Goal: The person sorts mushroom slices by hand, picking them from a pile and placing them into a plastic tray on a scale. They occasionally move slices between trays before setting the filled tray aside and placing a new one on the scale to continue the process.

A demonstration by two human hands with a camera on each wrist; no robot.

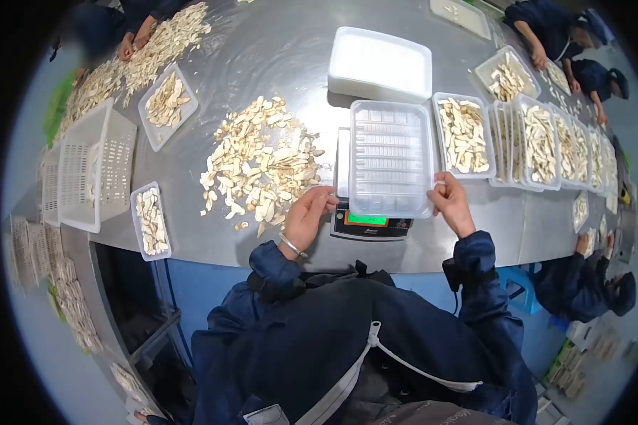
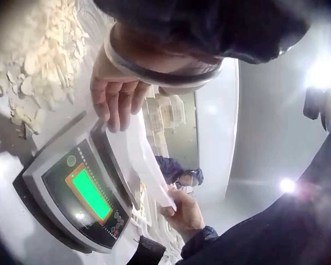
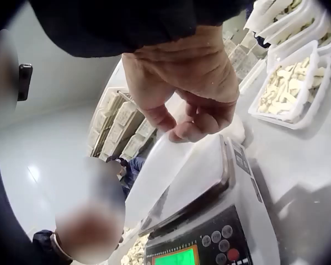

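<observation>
Head view: over the scale (image 1: 371,229) by the near edge of the desk (image 1: 280,49), the right hand (image 1: 452,204) pinched the empty tray (image 1: 391,160); the left hand (image 1: 309,217), loosely bent, hung just beside it. Placing seemed in hand; the next move likely called for a level release.

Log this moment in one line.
right hand: pinches empty tray; left hand: beside tray; tray: over scale; display: lit green; slices: left of scale

Scale (image 1: 371,229) in overhead and wrist views
</observation>
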